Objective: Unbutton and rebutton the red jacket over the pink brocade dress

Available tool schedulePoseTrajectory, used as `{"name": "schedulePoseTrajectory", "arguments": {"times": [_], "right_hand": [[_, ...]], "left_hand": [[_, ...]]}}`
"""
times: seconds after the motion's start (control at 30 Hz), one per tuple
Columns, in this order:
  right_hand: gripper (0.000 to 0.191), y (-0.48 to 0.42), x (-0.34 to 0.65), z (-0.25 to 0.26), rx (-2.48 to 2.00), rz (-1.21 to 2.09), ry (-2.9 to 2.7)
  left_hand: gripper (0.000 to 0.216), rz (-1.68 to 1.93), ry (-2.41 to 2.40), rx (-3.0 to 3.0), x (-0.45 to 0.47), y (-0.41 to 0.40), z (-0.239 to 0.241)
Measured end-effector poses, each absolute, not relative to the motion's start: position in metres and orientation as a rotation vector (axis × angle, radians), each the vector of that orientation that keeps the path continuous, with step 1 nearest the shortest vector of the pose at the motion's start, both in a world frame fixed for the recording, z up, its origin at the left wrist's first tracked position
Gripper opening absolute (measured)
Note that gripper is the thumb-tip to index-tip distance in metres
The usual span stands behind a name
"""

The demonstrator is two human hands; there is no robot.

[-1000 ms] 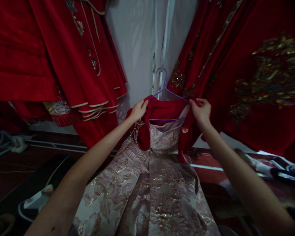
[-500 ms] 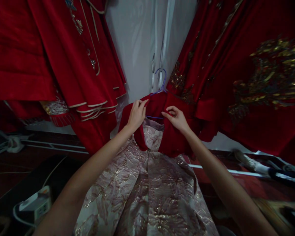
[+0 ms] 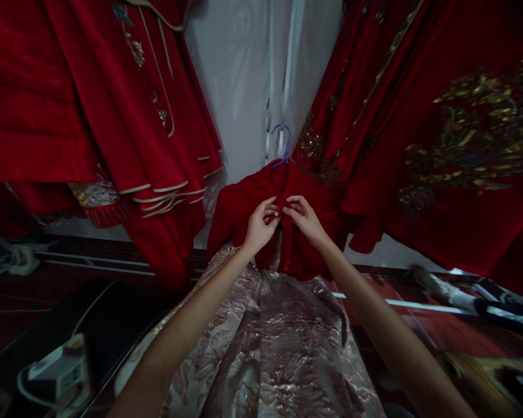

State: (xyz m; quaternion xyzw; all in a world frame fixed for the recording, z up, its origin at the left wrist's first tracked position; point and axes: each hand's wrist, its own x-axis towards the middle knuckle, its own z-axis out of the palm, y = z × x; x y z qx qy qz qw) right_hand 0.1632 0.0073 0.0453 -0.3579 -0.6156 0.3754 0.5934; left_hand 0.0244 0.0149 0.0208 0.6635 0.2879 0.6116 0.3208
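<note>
A short red velvet jacket hangs on a blue wire hanger over a pale pink brocade dress with gold flower patterns. My left hand pinches the jacket's left front edge. My right hand pinches the right front edge. The two hands meet at the middle of the chest, fingertips almost touching, with both edges drawn together. The dress bodice is hidden behind the jacket.
Red embroidered garments hang at left and right, with a white plastic garment cover behind. A white power strip with cable lies at lower left. Metal rails run along the dark red floor.
The jacket's two sides, held apart at the shoulders a second ago, have been pulled inward over the dress. Both hands moved to the centre and now hold the front edges together.
</note>
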Motion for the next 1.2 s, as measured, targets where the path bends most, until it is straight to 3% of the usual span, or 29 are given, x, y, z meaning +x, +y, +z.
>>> {"name": "schedulePoseTrajectory", "arguments": {"times": [0.13, 0.3, 1.2], "right_hand": [[0.038, -0.005, 0.163, 0.036, -0.778, 0.957, -1.345], [0.039, -0.009, 0.169, 0.022, -0.731, 0.915, -1.36], [0.023, -0.025, 0.168, 0.039, -0.994, 0.306, -1.472]], "left_hand": [[0.029, 1.753, 0.77, 1.509, 0.029, 0.014, 0.012], [0.01, 1.614, 0.846, 1.597, 0.028, 0.015, 0.009], [0.01, 1.294, 0.957, 2.264, 0.017, 0.008, 0.044]]}}
